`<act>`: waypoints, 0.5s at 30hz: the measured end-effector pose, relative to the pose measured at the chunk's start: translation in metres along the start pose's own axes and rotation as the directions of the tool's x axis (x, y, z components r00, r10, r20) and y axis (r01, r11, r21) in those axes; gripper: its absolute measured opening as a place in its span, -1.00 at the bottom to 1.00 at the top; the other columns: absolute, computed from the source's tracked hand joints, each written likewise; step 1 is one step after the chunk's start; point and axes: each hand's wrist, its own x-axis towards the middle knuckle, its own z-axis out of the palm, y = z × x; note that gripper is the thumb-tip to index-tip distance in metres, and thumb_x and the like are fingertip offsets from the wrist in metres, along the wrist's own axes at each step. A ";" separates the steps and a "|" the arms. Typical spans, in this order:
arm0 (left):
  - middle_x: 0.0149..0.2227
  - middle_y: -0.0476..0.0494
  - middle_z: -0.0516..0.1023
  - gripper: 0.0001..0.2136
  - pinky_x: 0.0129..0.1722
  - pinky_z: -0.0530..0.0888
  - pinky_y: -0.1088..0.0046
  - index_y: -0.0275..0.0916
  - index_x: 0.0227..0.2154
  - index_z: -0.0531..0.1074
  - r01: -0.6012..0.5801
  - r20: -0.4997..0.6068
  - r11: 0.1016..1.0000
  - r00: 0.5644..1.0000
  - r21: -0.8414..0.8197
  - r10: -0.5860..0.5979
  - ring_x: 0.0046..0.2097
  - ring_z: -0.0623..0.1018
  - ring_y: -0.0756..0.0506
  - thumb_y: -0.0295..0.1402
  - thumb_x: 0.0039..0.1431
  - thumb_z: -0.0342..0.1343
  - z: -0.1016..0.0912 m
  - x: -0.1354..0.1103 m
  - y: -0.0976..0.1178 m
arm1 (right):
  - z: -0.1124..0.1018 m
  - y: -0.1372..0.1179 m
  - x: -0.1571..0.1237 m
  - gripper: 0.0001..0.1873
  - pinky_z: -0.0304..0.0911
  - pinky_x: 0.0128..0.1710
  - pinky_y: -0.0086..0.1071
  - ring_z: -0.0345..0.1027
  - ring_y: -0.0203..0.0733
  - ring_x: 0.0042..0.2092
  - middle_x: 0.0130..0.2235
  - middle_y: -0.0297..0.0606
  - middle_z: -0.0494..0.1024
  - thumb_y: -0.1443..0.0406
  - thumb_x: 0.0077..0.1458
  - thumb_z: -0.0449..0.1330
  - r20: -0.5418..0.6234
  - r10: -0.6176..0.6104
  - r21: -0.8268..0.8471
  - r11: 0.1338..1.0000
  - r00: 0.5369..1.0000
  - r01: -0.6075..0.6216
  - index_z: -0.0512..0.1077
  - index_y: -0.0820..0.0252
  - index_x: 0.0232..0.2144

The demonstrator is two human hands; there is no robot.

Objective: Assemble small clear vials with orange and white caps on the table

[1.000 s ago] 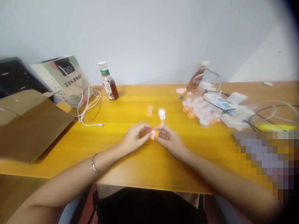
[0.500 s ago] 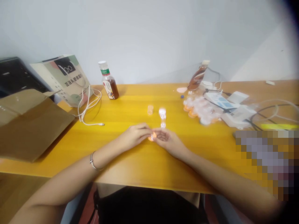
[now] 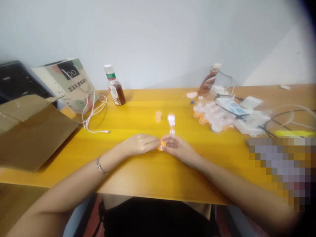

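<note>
The right grip is narrowed to a pinch, thumb and fingertip holding a small orange piece low over the worktop. The left grip has its fingers laid together, their tips at the piece's left edge; its thumb is hidden, so one cannot tell whether it pinches too. Just beyond the right grip stand a white piece with a printed mark and, nearer the fingers, a smaller white piece. A pale orange cup sits beyond the gap between both grips. Well to the right of the right grip lies a blurred cluster of white and orange pieces. A white cable lies beyond and left of the left grip.
</note>
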 end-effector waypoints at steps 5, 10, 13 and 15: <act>-0.28 -0.22 0.49 -0.79 -0.24 0.45 0.39 -0.28 -0.17 0.34 -0.058 0.017 0.994 0.998 0.098 0.057 -0.23 0.48 -0.05 -0.52 0.21 -0.14 0.000 0.001 0.001 | 0.000 0.001 0.000 -0.73 0.26 -0.12 -0.29 0.40 -0.31 -0.30 -0.38 -0.35 0.49 0.24 -0.18 0.27 0.009 -0.005 0.008 1.000 1.000 0.005 0.32 0.17 -0.37; -0.27 -0.23 0.49 -0.78 -0.23 0.43 0.39 -0.30 -0.18 0.35 -0.058 0.016 0.993 0.998 0.103 0.056 -0.22 0.47 -0.06 -0.52 0.21 -0.17 0.002 0.000 0.001 | 0.001 0.000 -0.001 -0.72 0.26 -0.12 -0.28 0.41 -0.30 -0.30 -0.39 -0.35 0.50 0.23 -0.20 0.28 0.010 -0.011 0.022 1.000 1.000 0.011 0.33 0.18 -0.39; -0.28 -0.21 0.49 -0.78 -0.24 0.43 0.43 -0.27 -0.20 0.37 -0.019 -0.020 0.999 1.000 0.037 0.020 -0.24 0.47 -0.04 -0.51 0.21 -0.16 0.005 0.000 0.000 | 0.001 -0.001 -0.002 -0.71 0.26 -0.10 -0.27 0.41 -0.29 -0.29 -0.38 -0.34 0.50 0.22 -0.20 0.28 0.022 -0.007 0.017 1.000 1.000 0.006 0.34 0.18 -0.39; -0.28 -0.20 0.49 -0.77 -0.26 0.43 0.48 -0.26 -0.24 0.40 0.016 -0.041 0.999 0.999 -0.044 -0.018 -0.26 0.47 -0.01 -0.50 0.21 -0.16 0.007 0.000 0.000 | 0.001 0.000 -0.002 -0.71 0.26 -0.10 -0.26 0.41 -0.29 -0.28 -0.36 -0.33 0.51 0.21 -0.19 0.29 0.023 -0.001 0.007 1.000 1.000 0.001 0.34 0.18 -0.38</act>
